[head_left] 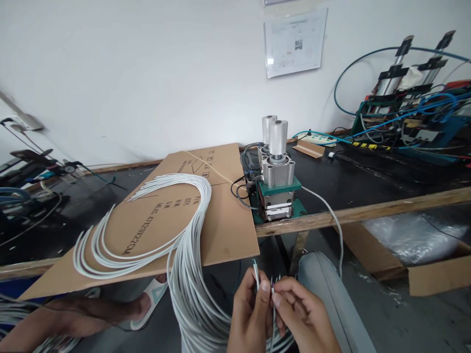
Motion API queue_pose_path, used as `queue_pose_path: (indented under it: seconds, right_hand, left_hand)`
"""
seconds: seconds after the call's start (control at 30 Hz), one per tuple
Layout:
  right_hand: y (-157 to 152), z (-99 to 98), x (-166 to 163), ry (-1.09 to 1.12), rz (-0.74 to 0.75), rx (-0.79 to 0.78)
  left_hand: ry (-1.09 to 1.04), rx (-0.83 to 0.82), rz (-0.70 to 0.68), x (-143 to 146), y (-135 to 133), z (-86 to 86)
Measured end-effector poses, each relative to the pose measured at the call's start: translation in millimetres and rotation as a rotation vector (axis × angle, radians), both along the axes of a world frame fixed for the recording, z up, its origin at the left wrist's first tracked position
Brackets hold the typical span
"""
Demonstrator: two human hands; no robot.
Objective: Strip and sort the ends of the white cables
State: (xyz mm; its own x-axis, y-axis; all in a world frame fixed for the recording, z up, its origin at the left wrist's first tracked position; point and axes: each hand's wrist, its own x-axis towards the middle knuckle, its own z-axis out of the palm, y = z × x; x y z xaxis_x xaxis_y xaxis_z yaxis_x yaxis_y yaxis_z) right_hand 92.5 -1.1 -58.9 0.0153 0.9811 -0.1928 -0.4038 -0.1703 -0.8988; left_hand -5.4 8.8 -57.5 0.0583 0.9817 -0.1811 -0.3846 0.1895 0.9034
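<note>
My left hand [250, 309] is closed around a white cable [256, 271], whose tip with thin coloured wires points upward. Close beside it, my right hand [300, 311] pinches a second cable [273, 290] near its end, where small wire ends show. Several more fine wire tips stick up behind my fingers, partly hidden. A thick bundle of white cables [193, 274] runs from a cardboard sheet [228, 225] down toward my lap. Ahead of my hands, at the table's edge, stands a metal pneumatic device [276, 181] with two knurled cylinders.
The black table [353, 181] has a wooden front edge. At the right stands a machine with cylinders [390, 88] and blue hoses. A power strip [316, 138] lies near the wall. Below is an open carton [437, 274] with clear plastic. Another person's leg [91, 314] shows lower left.
</note>
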Motion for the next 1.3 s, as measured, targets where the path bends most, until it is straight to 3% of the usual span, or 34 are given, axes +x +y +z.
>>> queue_pose_path:
  seconds: [0.53,0.8,1.2,1.3]
  right_hand:
    - [1.9,-1.7,-2.0,0.092,0.001,-0.01]
    - [0.9,-2.4,3.5,0.004,0.052,0.04]
    - [3.8,-4.0,1.7,0.09,-0.038,0.027]
    - [9.0,-0.3,4.5,0.092,-0.086,0.021]
  left_hand:
    - [0.012,-0.034,0.046,1.0,-1.4,1.1]
    - [0.02,-0.014,-0.011,-5.3,3.6,15.8]
    - [0.022,0.005,-0.038,-2.0,5.0,11.6]
    - [0.141,0.081,0.051,-5.1,1.1,10.7]
